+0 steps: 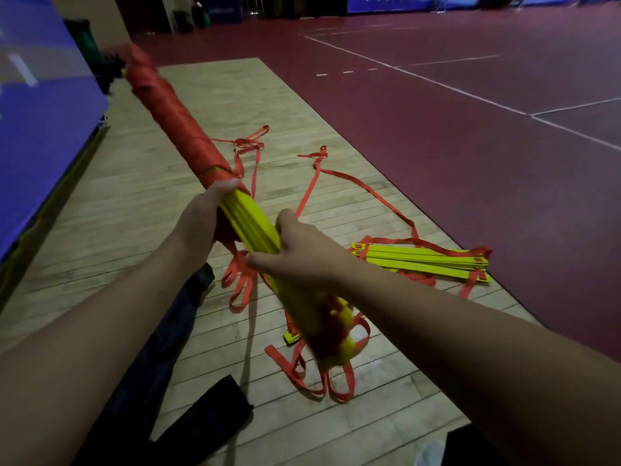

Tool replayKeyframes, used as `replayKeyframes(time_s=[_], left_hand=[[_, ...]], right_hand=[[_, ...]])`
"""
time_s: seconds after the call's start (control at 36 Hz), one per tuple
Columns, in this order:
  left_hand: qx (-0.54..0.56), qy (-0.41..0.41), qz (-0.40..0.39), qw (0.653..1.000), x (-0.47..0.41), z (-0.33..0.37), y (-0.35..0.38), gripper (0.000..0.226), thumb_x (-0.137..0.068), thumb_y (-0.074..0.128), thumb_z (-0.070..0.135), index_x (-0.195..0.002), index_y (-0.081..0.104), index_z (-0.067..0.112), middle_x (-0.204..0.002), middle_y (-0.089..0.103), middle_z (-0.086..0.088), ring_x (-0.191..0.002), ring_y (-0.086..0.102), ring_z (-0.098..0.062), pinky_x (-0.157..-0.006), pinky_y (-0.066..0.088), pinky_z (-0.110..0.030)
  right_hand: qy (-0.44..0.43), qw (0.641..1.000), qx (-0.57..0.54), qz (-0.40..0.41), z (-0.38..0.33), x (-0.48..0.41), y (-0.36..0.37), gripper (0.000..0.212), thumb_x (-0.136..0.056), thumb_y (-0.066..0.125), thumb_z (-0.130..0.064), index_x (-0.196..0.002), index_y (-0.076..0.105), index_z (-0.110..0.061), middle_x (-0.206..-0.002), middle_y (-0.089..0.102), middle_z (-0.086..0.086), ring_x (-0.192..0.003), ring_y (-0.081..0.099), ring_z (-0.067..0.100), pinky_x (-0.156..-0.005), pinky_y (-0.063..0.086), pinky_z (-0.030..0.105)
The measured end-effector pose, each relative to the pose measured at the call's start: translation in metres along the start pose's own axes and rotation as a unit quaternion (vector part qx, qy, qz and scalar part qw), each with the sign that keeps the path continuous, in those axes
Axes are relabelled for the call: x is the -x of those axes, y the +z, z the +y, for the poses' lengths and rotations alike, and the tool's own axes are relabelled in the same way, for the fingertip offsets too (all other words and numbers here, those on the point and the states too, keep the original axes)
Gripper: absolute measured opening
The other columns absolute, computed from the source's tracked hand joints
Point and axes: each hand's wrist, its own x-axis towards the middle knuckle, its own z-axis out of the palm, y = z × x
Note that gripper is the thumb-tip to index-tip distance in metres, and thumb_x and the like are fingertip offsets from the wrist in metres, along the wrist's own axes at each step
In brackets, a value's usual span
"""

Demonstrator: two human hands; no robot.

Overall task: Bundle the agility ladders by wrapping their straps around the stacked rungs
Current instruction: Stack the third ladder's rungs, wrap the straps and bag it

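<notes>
- Left hand (205, 215) and right hand (299, 252) both clasp the yellow stacked rungs (252, 223), held above the floor; red strap (174, 119) wraps their far half.
- Right of the rungs, a second ladder (420, 261) lies at the wooden floor's (134, 203) edge, with open red court (470, 146) beyond.

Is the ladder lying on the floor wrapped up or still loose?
Loose: its yellow rungs lie stacked, but its red straps trail unwrapped across the wooden floor.

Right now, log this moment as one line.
left hand grips rung stack | right hand grips it nearer | red strap wraps far end | second ladder on floor
</notes>
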Motion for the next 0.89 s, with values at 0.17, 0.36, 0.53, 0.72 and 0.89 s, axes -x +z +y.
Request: replayKeyframes(time_s=[0.17, 0.36, 0.53, 0.72, 0.89], left_hand=[[0.154, 0.036, -0.069, 0.985, 0.003, 0.012, 0.004, 0.053, -0.061, 0.064, 0.042, -0.1, 0.059, 0.006, -0.083, 0.062, -0.011, -0.072, 0.064, -0.021, -0.066, 0.054, -0.028], [0.129, 0.019, -0.087, 0.988, 0.006, 0.013, -0.005, 0.056, -0.068, 0.065, 0.042, -0.107, 0.057, 0.004, -0.089, 0.064, -0.012, -0.08, 0.064, -0.025, -0.077, 0.053, -0.035], [-0.083, -0.095, -0.108, 0.986, 0.002, 0.01, -0.005, 0.044, -0.098, 0.042, 0.054, -0.105, 0.062, 0.015, -0.073, 0.073, -0.001, -0.065, 0.07, -0.017, -0.072, 0.053, -0.036], [-0.1, -0.1, -0.026, 0.99, 0.005, -0.003, 0.003, 0.071, -0.074, 0.066, 0.069, -0.106, 0.062, 0.007, -0.077, 0.063, -0.008, -0.067, 0.061, -0.023, -0.074, 0.048, -0.04], [-0.018, 0.029, 0.031, 0.999, 0.008, 0.008, 0.007, 0.04, -0.075, 0.059, 0.057, -0.087, 0.06, 0.019, -0.067, 0.066, 0.004, -0.068, 0.063, -0.019, -0.067, 0.049, -0.032]], right_hand=[[0.038, 0.899, -0.394, -0.185, -0.006, 0.005, -0.006, 0.043, -0.095, 0.066, -0.034, -0.127, 0.051, -0.009, -0.1, 0.068, 0.01, -0.083, 0.069, 0.022, -0.078, 0.06, 0.036], [0.049, 0.791, -0.545, -0.274, -0.007, 0.006, -0.008, 0.028, -0.098, 0.054, -0.015, -0.12, 0.048, 0.002, -0.087, 0.065, 0.017, -0.07, 0.065, 0.026, -0.067, 0.059, 0.039], [0.03, 0.954, -0.289, -0.071, 0.003, 0.004, -0.025, 0.027, -0.09, 0.073, -0.014, -0.11, 0.061, -0.001, -0.083, 0.07, 0.015, -0.064, 0.069, 0.025, -0.059, 0.061, 0.036], [-0.029, 0.997, 0.028, 0.059, 0.003, 0.003, -0.006, 0.042, -0.089, 0.07, -0.025, -0.125, 0.052, -0.013, -0.092, 0.058, -0.001, -0.077, 0.06, 0.014, -0.061, 0.05, 0.026], [-0.072, 0.992, 0.055, 0.083, -0.009, 0.005, 0.008, 0.046, -0.096, 0.061, -0.036, -0.132, 0.038, -0.017, -0.101, 0.057, 0.001, -0.08, 0.06, 0.016, -0.06, 0.046, 0.023]])
